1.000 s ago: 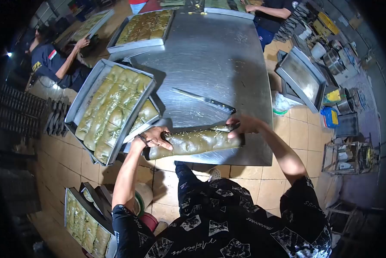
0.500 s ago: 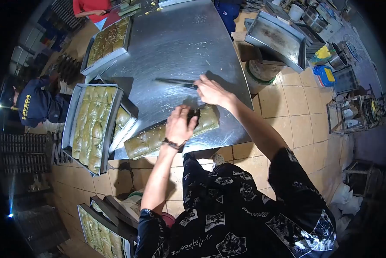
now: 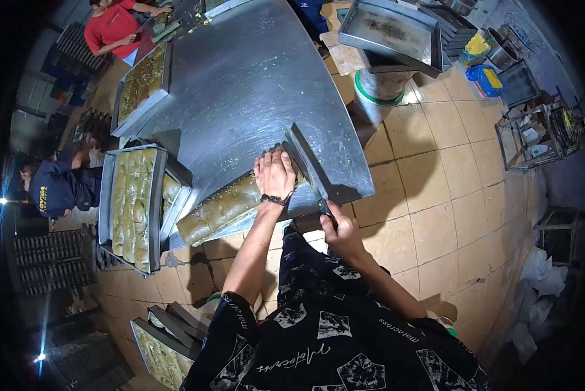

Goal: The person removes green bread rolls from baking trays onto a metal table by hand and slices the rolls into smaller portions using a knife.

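My right hand [image 3: 342,233] is closed round the black handle of a long knife [image 3: 309,161] at the table's near edge. The blade points away from me, across or just beside the right end of a long, glossy greenish-brown loaf [image 3: 217,210]. I cannot tell whether it has cut in. On that end of the loaf lies my left hand [image 3: 276,174], palm down with its fingers stretched towards the far side, close to the blade. The loaf sits slantwise along the near edge of the metal table [image 3: 240,98].
A deep metal tray [image 3: 156,215] of similar loaves stands at the table's left edge, with another tray [image 3: 152,98] beyond. A person in red [image 3: 113,29] is at the far left. To the right are a stained tray [image 3: 390,32] and a green-rimmed bucket [image 3: 378,94].
My right hand has drawn nearer and swung the knife from lying leftward over the table to pointing away from me by the loaf's end. My left hand has slid towards that end.
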A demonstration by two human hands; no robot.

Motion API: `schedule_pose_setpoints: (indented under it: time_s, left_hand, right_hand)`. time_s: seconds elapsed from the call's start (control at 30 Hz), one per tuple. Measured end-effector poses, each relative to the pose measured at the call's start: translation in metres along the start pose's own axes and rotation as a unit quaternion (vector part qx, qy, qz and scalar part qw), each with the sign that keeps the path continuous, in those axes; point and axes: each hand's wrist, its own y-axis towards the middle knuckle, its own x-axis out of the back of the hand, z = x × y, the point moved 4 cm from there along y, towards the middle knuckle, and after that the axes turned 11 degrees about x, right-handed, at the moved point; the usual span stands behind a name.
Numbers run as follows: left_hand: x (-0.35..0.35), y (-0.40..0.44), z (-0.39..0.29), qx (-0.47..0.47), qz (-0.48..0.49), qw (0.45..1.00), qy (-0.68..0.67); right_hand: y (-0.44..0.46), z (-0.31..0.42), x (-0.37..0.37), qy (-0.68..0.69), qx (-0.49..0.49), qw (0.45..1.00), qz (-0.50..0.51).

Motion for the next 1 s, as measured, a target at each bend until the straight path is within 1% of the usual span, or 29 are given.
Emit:
schedule_pose_setpoints:
  time_s: [0.07, 0.17, 0.2, 0.3, 0.33, 0.43, 0.57, 0.6, 0.63, 0.7, 0.8, 0.9, 0.93, 0.97, 1.0]
  left_hand:
    - [-0.002, -0.001, -0.001, 0.003, -0.006, 1.000, 0.026]
    - [-0.005, -0.004, -0.001, -0.026, -0.063, 0.997, 0.022]
    - [-0.006, -0.005, -0.001, -0.021, -0.052, 0.998, 0.015]
    - [-0.008, -0.004, 0.001, -0.016, -0.039, 0.999, 0.033]
    - [-0.008, -0.004, 0.001, -0.020, -0.048, 0.998, 0.029]
    - [-0.009, -0.004, 0.001, -0.023, -0.035, 0.998, 0.047]
    - [-0.009, -0.006, -0.002, -0.039, -0.066, 0.996, 0.042]
    - [-0.010, -0.006, -0.002, -0.037, -0.064, 0.996, 0.041]
    - [-0.009, -0.006, -0.004, -0.036, -0.062, 0.997, 0.040]
    - [-0.008, -0.008, -0.003, -0.035, -0.057, 0.997, 0.042]
    - [-0.008, -0.007, -0.002, -0.037, -0.054, 0.997, 0.037]
    - [-0.006, -0.010, -0.004, -0.042, -0.069, 0.996, 0.035]
    - [-0.006, -0.012, -0.004, -0.046, -0.076, 0.995, 0.035]
    - [-0.007, -0.011, -0.006, -0.051, -0.085, 0.995, 0.033]
    - [-0.011, -0.011, -0.002, -0.044, -0.086, 0.995, 0.033]
  right_hand:
    - [0.012, 0.042, 0.010, -0.085, 0.043, 0.995, -0.021]
    - [0.014, 0.033, -0.009, -0.205, 0.144, 0.967, -0.048]
    - [0.017, 0.043, -0.008, -0.218, 0.117, 0.969, -0.006]
    - [0.018, 0.036, -0.016, -0.224, 0.127, 0.966, 0.013]
    - [0.016, 0.033, -0.018, -0.230, 0.129, 0.965, 0.010]
    - [-0.009, 0.035, -0.012, -0.275, 0.173, 0.946, -0.018]
    - [-0.021, 0.029, -0.012, -0.269, 0.121, 0.955, 0.023]
    - [-0.012, 0.022, -0.020, -0.296, 0.166, 0.940, -0.001]
    - [-0.001, 0.021, -0.027, -0.340, 0.237, 0.909, -0.048]
    - [0.031, 0.043, -0.022, -0.327, 0.090, 0.940, 0.042]
    - [-0.019, 0.015, -0.019, -0.304, 0.176, 0.936, 0.003]
    - [-0.032, 0.016, -0.009, -0.234, 0.070, 0.968, 0.057]
    - [-0.021, 0.010, -0.018, -0.241, 0.126, 0.962, 0.033]
    - [-0.008, 0.014, -0.024, -0.336, 0.306, 0.888, -0.074]
    - [0.020, 0.020, -0.025, -0.315, 0.172, 0.933, 0.018]
